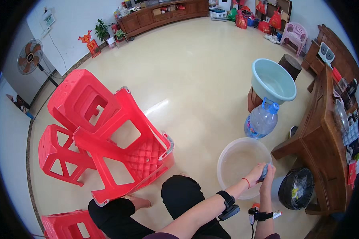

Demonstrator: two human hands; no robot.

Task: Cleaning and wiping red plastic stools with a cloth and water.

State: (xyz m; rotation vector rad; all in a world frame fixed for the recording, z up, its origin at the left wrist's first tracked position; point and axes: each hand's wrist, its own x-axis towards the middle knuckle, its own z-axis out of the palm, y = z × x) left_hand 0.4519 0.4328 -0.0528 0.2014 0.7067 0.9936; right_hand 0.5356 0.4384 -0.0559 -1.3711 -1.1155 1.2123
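My left hand [255,173] and my right hand [268,175] are together over the right rim of a translucent plastic basin [237,167]. Both are closed around a grey-blue cloth [264,172], which is bunched up between them. Behind the basin stands a large clear water bottle [261,121] with a blue cap and handle. A light blue basin [272,80] with liquid in it rests on a brown support farther back. To my left, an upturned red plastic stool [116,155] lies tilted against other red stools, its open underside facing up.
More red stools [80,98] stand at the left. A lined trash bin [296,188] is right of the basin, beside a wooden bench [320,140]. Behind are a dark round stool [290,66], a pink chair [294,35] and a floor fan [30,57].
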